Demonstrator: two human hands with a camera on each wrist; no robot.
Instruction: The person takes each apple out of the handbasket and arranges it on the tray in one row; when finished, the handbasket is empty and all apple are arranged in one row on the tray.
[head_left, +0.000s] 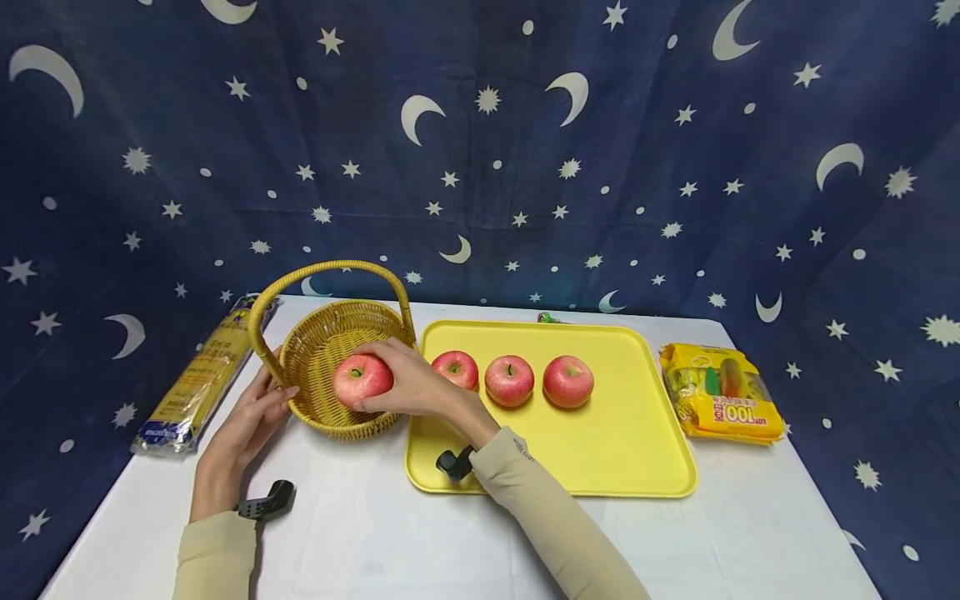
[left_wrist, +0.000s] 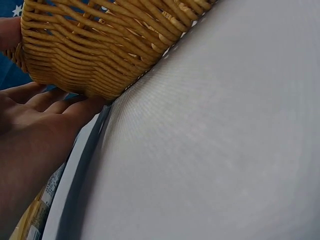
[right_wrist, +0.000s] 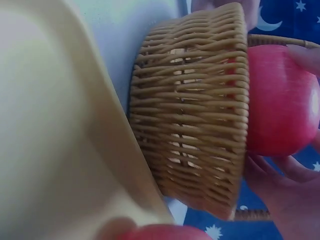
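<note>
A red apple (head_left: pixel 363 381) is gripped by my right hand (head_left: pixel 412 382), thumb on the near side and fingers over the far side. The hand holds it at the mouth of a woven wicker basket (head_left: pixel 337 430) with an arched handle. In the right wrist view the apple (right_wrist: pixel 280 102) is partly below the basket's rim (right_wrist: pixel 242 115). My left hand (head_left: pixel 243 421) holds the basket's left side, its thumb at the rim and its fingers (left_wrist: pixel 75 107) against the outer wall. Right of the basket, three more apples (head_left: pixel 509 381) sit in a row on a yellow tray (head_left: pixel 555 467).
A long yellow packet (head_left: pixel 206 379) lies at the table's left edge. On the right is a yellow packaged bag (head_left: pixel 722 393). A small green and red thing (head_left: pixel 548 317) shows behind the tray. A dark blue cloth with moons and stars (head_left: pixel 480 167) hangs behind the white table (head_left: pixel 360 533).
</note>
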